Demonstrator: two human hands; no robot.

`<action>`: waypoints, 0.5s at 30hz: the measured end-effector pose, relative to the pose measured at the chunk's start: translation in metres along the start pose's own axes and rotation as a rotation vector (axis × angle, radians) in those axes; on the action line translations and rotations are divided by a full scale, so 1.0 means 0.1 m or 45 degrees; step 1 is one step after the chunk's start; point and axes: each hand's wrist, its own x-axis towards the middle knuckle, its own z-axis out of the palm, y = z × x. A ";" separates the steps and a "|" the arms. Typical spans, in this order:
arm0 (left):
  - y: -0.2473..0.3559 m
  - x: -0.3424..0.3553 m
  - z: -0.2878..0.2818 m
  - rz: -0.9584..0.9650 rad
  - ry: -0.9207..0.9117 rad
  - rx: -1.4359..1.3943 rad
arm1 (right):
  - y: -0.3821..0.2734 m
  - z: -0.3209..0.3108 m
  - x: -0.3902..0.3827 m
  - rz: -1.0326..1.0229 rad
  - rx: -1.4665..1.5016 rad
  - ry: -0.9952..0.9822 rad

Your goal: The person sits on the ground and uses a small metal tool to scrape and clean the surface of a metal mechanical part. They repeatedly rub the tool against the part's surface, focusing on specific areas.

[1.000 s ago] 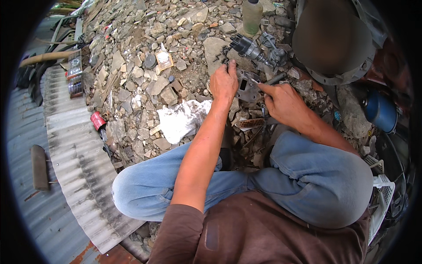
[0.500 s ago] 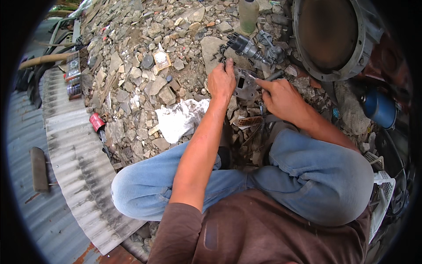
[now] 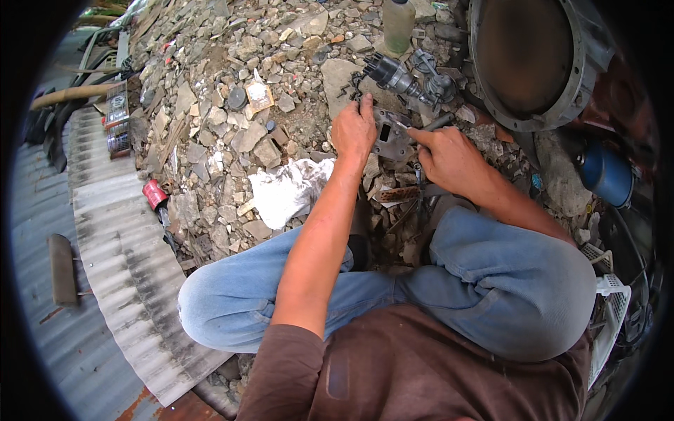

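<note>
A flat grey metal plate [image 3: 394,149] with a dark rectangular opening and small holes lies in front of me. My left hand [image 3: 353,132] grips its left edge, with the thumb at the far corner; the other fingers are partly hidden. My right hand [image 3: 449,156] is closed round a slim scraping tool whose pale blade [image 3: 402,125] rests on the plate's right part. The index finger stretches along the tool, and most of its grip is hidden. Just beyond the plate lie an ignition distributor [image 3: 397,76] and a grey metal pump-like part [image 3: 437,83].
Broken stone covers the ground. A white cloth [image 3: 288,193] lies left of my forearm, and a wire brush [image 3: 399,194] nearer my feet. A bottle [image 3: 398,28] stands at the back. A large round metal housing [image 3: 579,105] and a blue canister [image 3: 605,174] are on the right.
The blade tip and right index finger have shifted very slightly left across the plate. My left hand and the plate stay in place.
</note>
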 end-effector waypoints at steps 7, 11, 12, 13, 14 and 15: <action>0.00 -0.06 0.02 0.028 0.015 0.002 | 0.04 0.03 -0.07 -0.019 0.033 0.003; 0.02 -0.02 -0.02 0.001 -0.010 -0.020 | 0.02 -0.01 -0.08 0.038 0.021 -0.072; -0.01 -0.06 0.01 0.036 0.024 -0.013 | 0.00 -0.01 -0.12 0.050 0.029 -0.097; -0.04 -0.08 0.04 0.071 0.059 -0.005 | -0.02 -0.01 -0.07 0.063 0.015 -0.098; -0.08 -0.06 0.04 0.051 0.051 -0.019 | -0.05 -0.02 0.02 0.074 0.002 -0.100; -0.05 -0.03 0.02 0.037 0.036 -0.039 | -0.07 -0.05 0.07 0.095 -0.018 -0.096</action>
